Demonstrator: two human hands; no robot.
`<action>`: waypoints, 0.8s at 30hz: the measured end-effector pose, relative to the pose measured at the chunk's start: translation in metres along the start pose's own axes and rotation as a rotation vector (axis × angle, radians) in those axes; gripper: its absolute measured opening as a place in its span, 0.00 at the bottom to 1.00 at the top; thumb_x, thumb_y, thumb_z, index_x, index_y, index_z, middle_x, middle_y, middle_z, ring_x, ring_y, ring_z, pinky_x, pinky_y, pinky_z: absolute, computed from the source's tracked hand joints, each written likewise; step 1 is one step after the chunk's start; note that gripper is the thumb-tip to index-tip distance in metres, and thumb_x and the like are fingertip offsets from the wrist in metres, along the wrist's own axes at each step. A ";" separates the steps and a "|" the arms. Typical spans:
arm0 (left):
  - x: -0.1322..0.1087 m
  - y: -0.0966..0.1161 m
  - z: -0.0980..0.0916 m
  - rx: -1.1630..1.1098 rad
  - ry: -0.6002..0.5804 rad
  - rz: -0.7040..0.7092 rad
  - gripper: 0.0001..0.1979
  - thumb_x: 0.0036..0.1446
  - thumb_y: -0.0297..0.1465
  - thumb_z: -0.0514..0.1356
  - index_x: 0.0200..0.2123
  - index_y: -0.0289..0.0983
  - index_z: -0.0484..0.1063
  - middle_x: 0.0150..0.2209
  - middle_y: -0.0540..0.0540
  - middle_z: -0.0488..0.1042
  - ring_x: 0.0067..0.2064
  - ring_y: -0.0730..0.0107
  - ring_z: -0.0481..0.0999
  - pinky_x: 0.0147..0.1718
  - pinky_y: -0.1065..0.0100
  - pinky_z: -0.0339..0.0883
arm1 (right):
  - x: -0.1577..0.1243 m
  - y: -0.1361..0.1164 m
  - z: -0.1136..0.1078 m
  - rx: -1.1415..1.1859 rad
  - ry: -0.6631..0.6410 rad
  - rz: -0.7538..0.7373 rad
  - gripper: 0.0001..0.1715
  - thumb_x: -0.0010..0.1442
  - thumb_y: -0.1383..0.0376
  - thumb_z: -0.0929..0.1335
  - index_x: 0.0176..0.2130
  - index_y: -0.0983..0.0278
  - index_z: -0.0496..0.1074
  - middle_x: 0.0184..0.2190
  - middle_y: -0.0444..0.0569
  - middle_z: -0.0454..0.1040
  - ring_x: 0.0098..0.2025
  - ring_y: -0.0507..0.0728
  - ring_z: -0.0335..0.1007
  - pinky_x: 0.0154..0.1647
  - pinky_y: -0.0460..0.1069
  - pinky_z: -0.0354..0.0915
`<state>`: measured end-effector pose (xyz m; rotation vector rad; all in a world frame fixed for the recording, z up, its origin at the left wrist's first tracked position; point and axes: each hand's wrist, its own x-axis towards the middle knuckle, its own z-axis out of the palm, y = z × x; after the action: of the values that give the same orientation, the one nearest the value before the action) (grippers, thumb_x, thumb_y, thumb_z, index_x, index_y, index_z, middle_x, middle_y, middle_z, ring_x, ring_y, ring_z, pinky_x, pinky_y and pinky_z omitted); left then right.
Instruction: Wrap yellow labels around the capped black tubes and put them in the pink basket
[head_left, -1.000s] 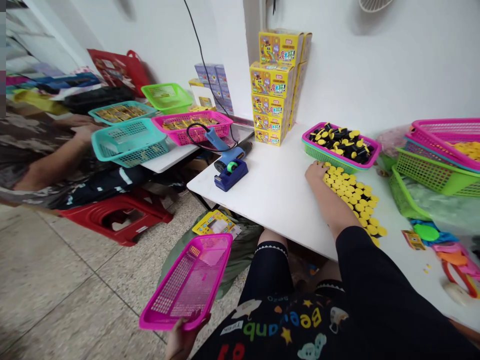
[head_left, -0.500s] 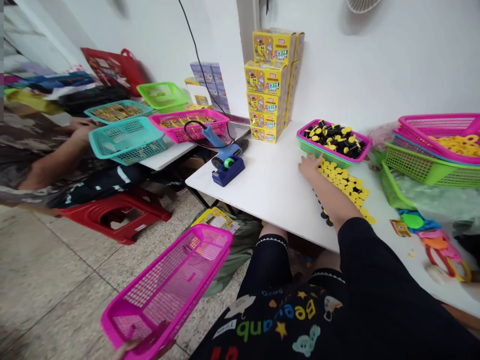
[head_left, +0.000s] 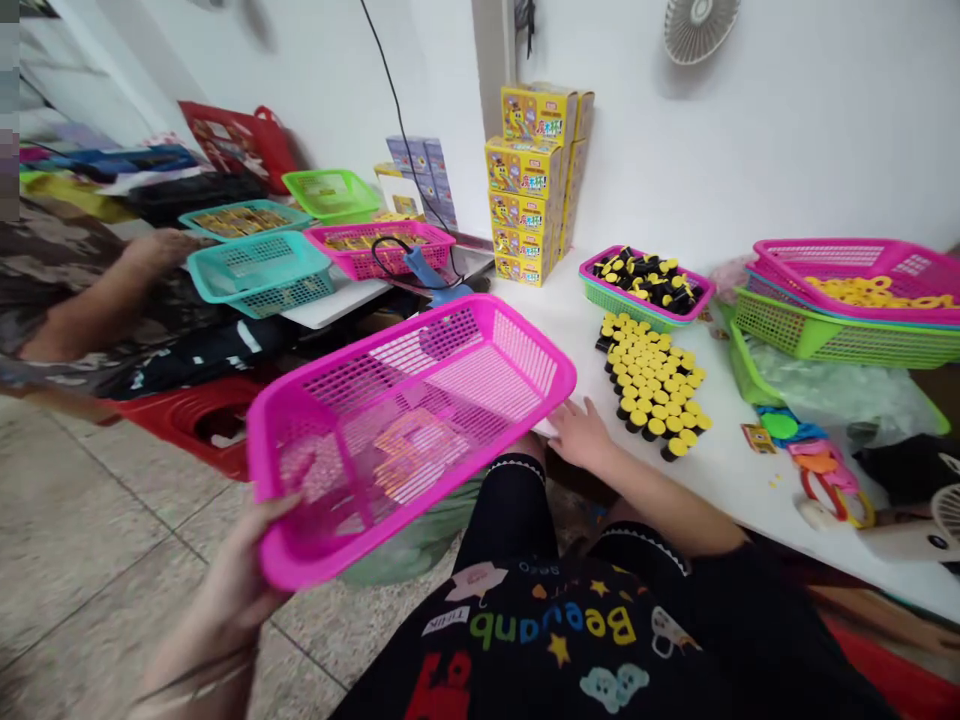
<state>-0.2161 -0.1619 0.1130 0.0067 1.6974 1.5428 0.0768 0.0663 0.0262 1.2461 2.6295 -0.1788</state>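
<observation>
The left hand is clasping the near left corner of a pink basket, its thumb lying along the rim. The basket is tilting in the air, reaching from the left hand across to the right hand. The right hand is holding its fingers spread beside the basket's far right corner, at the edge of the bench; whether it is touching the rim, I cannot tell. Just to the right of that hand, black pieces with yellow tops are standing in a close cluster. Beyond them from the hand, a filled basket is holding more such pieces in a loose heap. Farther beyond the right hand, yellow boxes are standing stacked by the wall.
</observation>
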 end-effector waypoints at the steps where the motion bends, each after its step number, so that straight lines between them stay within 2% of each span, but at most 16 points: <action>1: 0.004 -0.002 0.025 -0.009 -0.080 0.020 0.33 0.44 0.34 0.62 0.58 0.44 0.72 0.48 0.47 0.83 0.62 0.41 0.73 0.57 0.38 0.69 | -0.013 -0.002 0.008 0.023 0.012 -0.008 0.35 0.68 0.57 0.62 0.70 0.63 0.58 0.74 0.54 0.53 0.76 0.65 0.45 0.75 0.68 0.43; 4: 0.008 -0.013 0.090 -0.021 -0.357 -0.018 0.24 0.54 0.34 0.59 0.55 0.36 0.71 0.45 0.38 0.80 0.51 0.43 0.80 0.43 0.39 0.78 | -0.043 0.003 0.034 0.178 0.101 0.016 0.34 0.69 0.60 0.61 0.71 0.64 0.57 0.74 0.56 0.51 0.76 0.66 0.44 0.74 0.69 0.47; 6: 0.009 -0.026 0.125 -0.032 -0.444 -0.009 0.20 0.57 0.34 0.59 0.53 0.36 0.68 0.43 0.39 0.78 0.43 0.50 0.82 0.37 0.43 0.80 | -0.059 0.012 0.052 0.233 0.144 0.048 0.34 0.69 0.62 0.61 0.71 0.64 0.57 0.74 0.55 0.52 0.76 0.67 0.47 0.74 0.68 0.50; 8: 0.013 -0.040 0.155 -0.084 -0.447 0.060 0.18 0.58 0.33 0.60 0.51 0.40 0.64 0.43 0.44 0.76 0.39 0.60 0.81 0.35 0.48 0.81 | -0.077 0.019 0.068 0.269 0.213 0.034 0.33 0.68 0.65 0.62 0.70 0.63 0.59 0.74 0.55 0.53 0.75 0.66 0.48 0.75 0.66 0.49; 10: 0.019 -0.055 0.182 -0.162 -0.428 0.126 0.19 0.58 0.32 0.61 0.51 0.45 0.58 0.45 0.49 0.74 0.37 0.68 0.80 0.37 0.52 0.81 | -0.097 0.023 0.082 0.311 0.284 0.005 0.28 0.69 0.66 0.61 0.66 0.61 0.67 0.73 0.55 0.55 0.75 0.65 0.50 0.75 0.67 0.48; 13: 0.032 -0.072 0.215 -0.234 -0.417 0.149 0.23 0.58 0.32 0.63 0.50 0.49 0.52 0.49 0.52 0.71 0.38 0.74 0.78 0.42 0.53 0.80 | -0.128 0.023 0.101 0.430 0.313 -0.044 0.23 0.70 0.64 0.60 0.58 0.59 0.75 0.70 0.54 0.61 0.75 0.64 0.51 0.74 0.69 0.50; 16: 0.046 -0.079 0.235 -0.212 -0.404 0.133 0.27 0.56 0.29 0.65 0.49 0.47 0.50 0.50 0.51 0.70 0.39 0.76 0.76 0.46 0.52 0.79 | -0.159 0.024 0.120 0.626 0.253 0.010 0.21 0.70 0.61 0.61 0.55 0.58 0.77 0.65 0.52 0.70 0.71 0.63 0.61 0.70 0.65 0.62; 20: 0.064 -0.079 0.240 -0.158 -0.421 0.143 0.25 0.52 0.22 0.64 0.45 0.44 0.53 0.46 0.51 0.69 0.40 0.76 0.73 0.49 0.50 0.78 | -0.195 0.035 0.140 0.746 0.209 0.121 0.23 0.70 0.58 0.59 0.53 0.55 0.79 0.55 0.51 0.80 0.60 0.62 0.75 0.65 0.63 0.69; 22: 0.068 -0.080 0.233 -0.152 -0.414 0.185 0.26 0.51 0.21 0.64 0.45 0.44 0.53 0.47 0.50 0.68 0.43 0.72 0.73 0.51 0.46 0.76 | -0.207 0.044 0.143 0.778 0.274 0.195 0.23 0.70 0.56 0.59 0.52 0.53 0.79 0.53 0.52 0.81 0.58 0.63 0.76 0.63 0.64 0.71; 24: 0.067 -0.081 0.224 -0.085 -0.319 0.301 0.28 0.51 0.24 0.65 0.48 0.44 0.51 0.51 0.46 0.66 0.51 0.64 0.73 0.55 0.41 0.71 | -0.212 0.055 0.140 0.793 0.401 0.261 0.23 0.69 0.54 0.59 0.52 0.52 0.79 0.52 0.52 0.80 0.57 0.64 0.76 0.62 0.64 0.71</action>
<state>-0.0947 0.0367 0.0288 0.4592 1.4225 1.7252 0.2709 -0.0862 -0.0557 2.0244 2.7603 -1.1126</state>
